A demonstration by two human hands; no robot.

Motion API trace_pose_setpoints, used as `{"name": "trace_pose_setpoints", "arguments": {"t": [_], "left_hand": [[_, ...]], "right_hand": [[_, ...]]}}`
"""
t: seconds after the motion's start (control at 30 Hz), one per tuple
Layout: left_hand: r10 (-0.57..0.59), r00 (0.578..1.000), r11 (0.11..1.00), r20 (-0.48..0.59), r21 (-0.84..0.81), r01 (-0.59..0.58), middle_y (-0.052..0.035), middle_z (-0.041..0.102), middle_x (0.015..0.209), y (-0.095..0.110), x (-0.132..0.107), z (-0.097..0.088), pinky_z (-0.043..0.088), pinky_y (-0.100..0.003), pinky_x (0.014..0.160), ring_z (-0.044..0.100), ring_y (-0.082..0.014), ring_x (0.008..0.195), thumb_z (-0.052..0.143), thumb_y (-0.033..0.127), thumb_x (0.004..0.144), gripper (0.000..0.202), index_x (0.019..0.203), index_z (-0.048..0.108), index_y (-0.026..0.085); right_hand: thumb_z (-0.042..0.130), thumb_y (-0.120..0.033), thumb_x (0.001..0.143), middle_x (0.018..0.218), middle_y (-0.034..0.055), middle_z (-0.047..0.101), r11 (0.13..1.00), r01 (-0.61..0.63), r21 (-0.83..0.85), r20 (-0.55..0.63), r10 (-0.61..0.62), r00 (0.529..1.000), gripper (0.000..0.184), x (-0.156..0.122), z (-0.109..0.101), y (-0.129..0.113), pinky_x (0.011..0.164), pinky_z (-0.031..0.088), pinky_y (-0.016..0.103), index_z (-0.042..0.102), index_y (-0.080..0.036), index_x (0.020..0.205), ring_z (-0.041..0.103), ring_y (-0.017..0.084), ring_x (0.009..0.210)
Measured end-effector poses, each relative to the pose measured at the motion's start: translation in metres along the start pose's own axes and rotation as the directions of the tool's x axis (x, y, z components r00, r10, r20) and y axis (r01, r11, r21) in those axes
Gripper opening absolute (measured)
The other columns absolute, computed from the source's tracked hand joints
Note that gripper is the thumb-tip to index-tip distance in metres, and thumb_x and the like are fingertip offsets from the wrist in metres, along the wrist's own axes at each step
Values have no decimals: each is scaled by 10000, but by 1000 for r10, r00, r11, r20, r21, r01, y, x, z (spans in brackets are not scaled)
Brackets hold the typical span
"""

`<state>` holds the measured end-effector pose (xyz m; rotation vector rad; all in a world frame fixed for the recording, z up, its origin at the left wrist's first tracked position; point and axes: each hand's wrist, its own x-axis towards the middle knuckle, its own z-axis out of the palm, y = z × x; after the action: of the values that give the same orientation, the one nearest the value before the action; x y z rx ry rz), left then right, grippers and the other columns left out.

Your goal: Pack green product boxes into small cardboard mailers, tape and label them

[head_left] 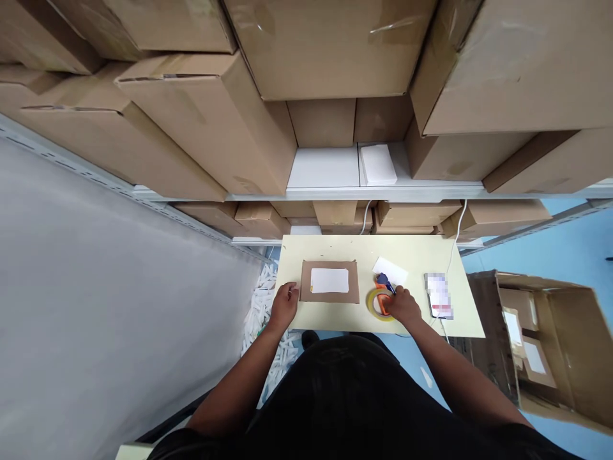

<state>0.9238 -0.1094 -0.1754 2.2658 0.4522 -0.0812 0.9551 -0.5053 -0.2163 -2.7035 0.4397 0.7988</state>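
A flat brown cardboard package [306, 281] with a white label [329, 280] lies on the pale yellow table [330, 317]. My left hand [286, 305] is by its left edge, fingers loosely bent and slightly apart; whether they touch the cardboard I cannot tell. To the right of the package, my right hand [405, 305] is closed on the orange handle of a tape dispenser [383, 300], which carries a yellowish tape roll [372, 308] and has a dark blue part at its far end. The dispenser lies at table height. A white slip of paper [390, 269] is just behind it.
A phone [438, 296] with a white cable lies at the table's right. Shelves with cardboard boxes [330, 51] overhang the far side. An open carton [569, 345] holding labelled packages stands on the right. White scraps [261, 306] cover the floor by the left wall [119, 287].
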Motion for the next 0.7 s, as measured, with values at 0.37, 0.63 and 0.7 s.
{"name": "trace_pose_setpoints", "arguments": {"t": [0.37, 0.63, 0.7], "left_hand": [[103, 908, 975, 405, -222, -11, -19, 676, 805, 94, -51, -14, 513, -309, 725, 665, -183, 760, 474, 506, 957, 344, 855, 624, 215], [158, 698, 860, 699, -445, 251, -14, 623, 694, 120, -50, 9, 445, -268, 561, 599, -140, 596, 471, 726, 901, 561, 774, 568, 188], [192, 662, 803, 724, -504, 318, -14, 619, 660, 112, -54, 7, 450, -269, 560, 590, -137, 574, 527, 689, 886, 517, 767, 568, 187]], "right_hand": [[520, -280, 896, 1343, 170, 671, 920, 379, 99, -304, -335, 892, 508, -19, 2, 9, 1015, 513, 380, 600, -124, 1373, 656, 288, 1199], [546, -250, 885, 1353, 158, 654, 822, 570, 14, -512, -483, 710, 622, -119, 4, -52, 1131, 467, 511, 502, -150, 1498, 594, 320, 1254], [561, -225, 866, 1360, 159, 638, 857, 513, 43, -503, -425, 753, 647, -146, 9, -64, 1141, 451, 527, 490, -165, 1507, 568, 330, 1275]]}}
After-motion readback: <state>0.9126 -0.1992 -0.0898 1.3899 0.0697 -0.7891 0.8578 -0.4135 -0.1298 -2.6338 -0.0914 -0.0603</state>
